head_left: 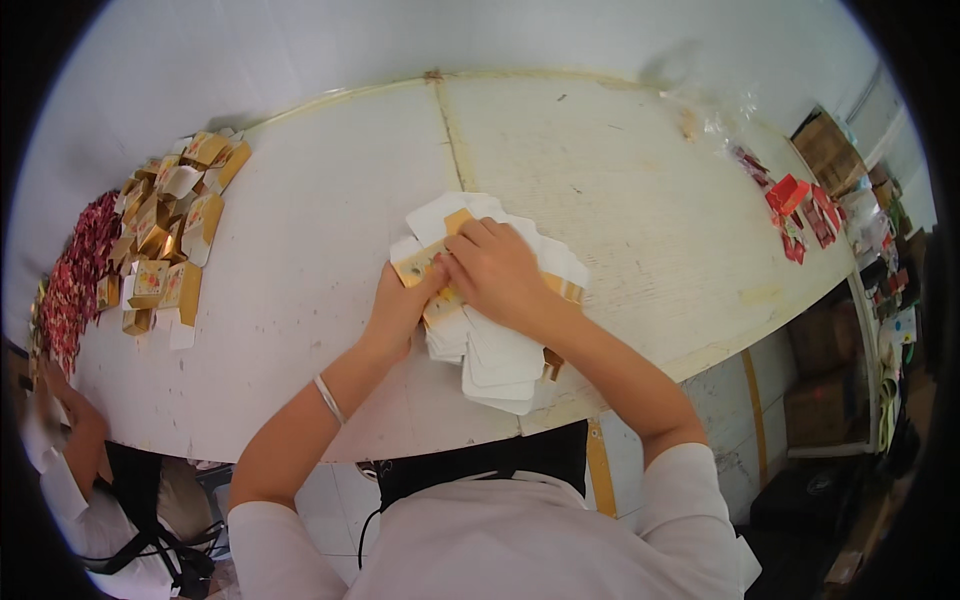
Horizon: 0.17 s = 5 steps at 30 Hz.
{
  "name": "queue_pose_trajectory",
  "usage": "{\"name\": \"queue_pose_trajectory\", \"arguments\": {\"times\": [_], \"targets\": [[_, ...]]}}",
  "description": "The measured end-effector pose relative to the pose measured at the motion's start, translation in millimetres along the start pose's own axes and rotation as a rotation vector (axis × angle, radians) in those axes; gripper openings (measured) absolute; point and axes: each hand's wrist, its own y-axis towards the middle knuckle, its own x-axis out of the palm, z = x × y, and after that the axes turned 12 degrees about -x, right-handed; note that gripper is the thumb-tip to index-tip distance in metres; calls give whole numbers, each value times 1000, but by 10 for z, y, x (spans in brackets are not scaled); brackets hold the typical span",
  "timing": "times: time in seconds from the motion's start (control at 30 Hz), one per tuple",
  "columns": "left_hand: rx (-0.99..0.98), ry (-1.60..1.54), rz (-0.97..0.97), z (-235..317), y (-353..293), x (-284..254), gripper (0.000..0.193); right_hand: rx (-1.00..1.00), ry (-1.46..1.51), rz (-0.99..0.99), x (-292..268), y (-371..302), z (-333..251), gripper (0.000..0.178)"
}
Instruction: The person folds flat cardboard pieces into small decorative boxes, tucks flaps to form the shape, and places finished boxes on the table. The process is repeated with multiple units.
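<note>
In front of me on the table lies a fanned pile of flat white-and-gold cartons (505,352). Over the pile, a gold carton (415,262) with a printed pattern is held between my two hands. My left hand (398,305) grips its near left side, with the thumb on top. Closed around its right part is my right hand (497,272), fingers bent and the thumb close to my left thumb. My right hand hides much of the carton, so how far it is folded cannot be made out.
Formed gold boxes (165,230) are heaped at the far left, beside a mound of small red packets (75,280). A co-worker's arm (85,435) reaches in at lower left. Red packaging (795,205) and clear plastic (725,120) lie at the right of the white table (310,200).
</note>
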Motion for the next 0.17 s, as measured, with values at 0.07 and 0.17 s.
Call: {"name": "queue_pose_trajectory", "arguments": {"times": [0.07, 0.17], "targets": [[-151, 203, 66, 78, 69, -25, 40, 38, -89, 33, 192, 28, 92, 11], [-431, 799, 59, 324, 182, -248, 58, 91, -42, -49, 296, 97, 204, 14]]}}
